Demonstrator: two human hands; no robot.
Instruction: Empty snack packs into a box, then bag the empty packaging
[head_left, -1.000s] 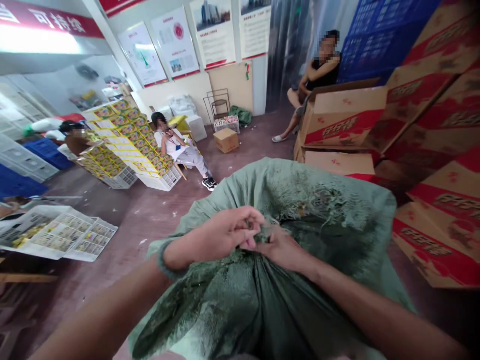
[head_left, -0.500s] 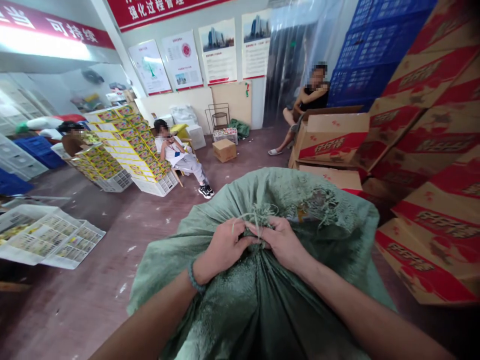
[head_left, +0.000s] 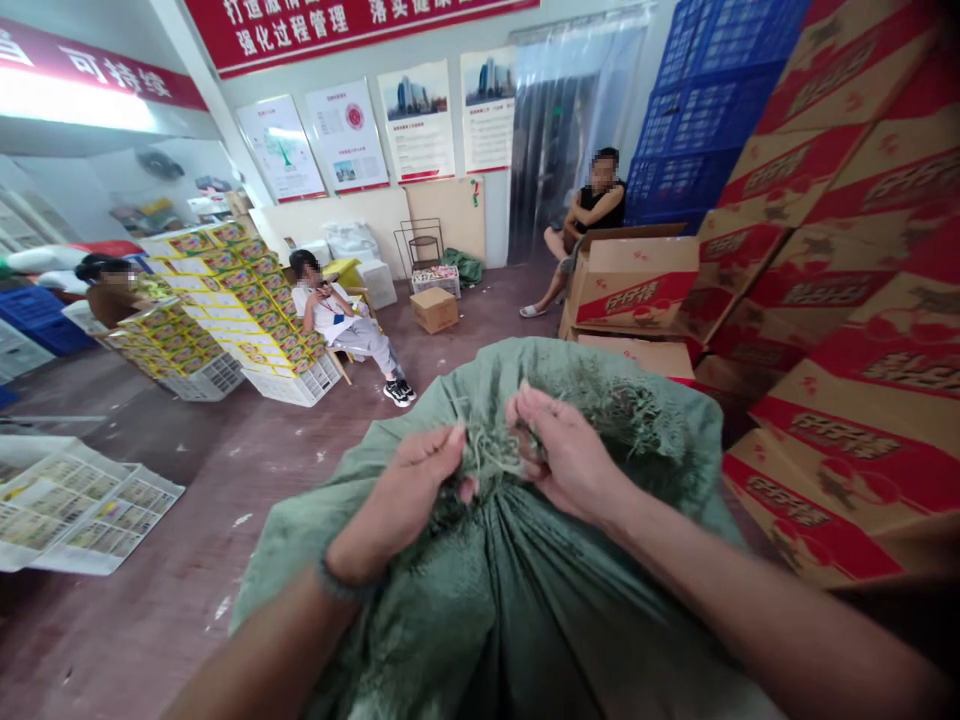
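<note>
A large green woven sack (head_left: 442, 610) stands in front of me, its mouth gathered into tight folds. Pale string (head_left: 495, 450) and frayed strands show at the gathered neck. Left of the neck, my left hand (head_left: 405, 490) is closed, thumb pressed to the fingers, seemingly on one end of the string. My right hand (head_left: 566, 450) is pinched on the other side, close to the strands, and seems to grip the other end. The string ends inside the fingers are mostly hidden. A torn, frayed patch (head_left: 637, 415) lies on the sack beyond my right hand.
Red-and-brown cartons (head_left: 847, 420) are stacked at the right, with blue crates (head_left: 675, 130) behind. One person (head_left: 592, 215) sits by an open carton (head_left: 637, 285), another (head_left: 337, 310) beside stacked yellow boxes (head_left: 232, 300). White crates (head_left: 97, 500) stand at the left.
My hands were together at the sack's neck and have now moved apart, left hand to the left, right hand slightly up. The view has shifted a little to the right.
</note>
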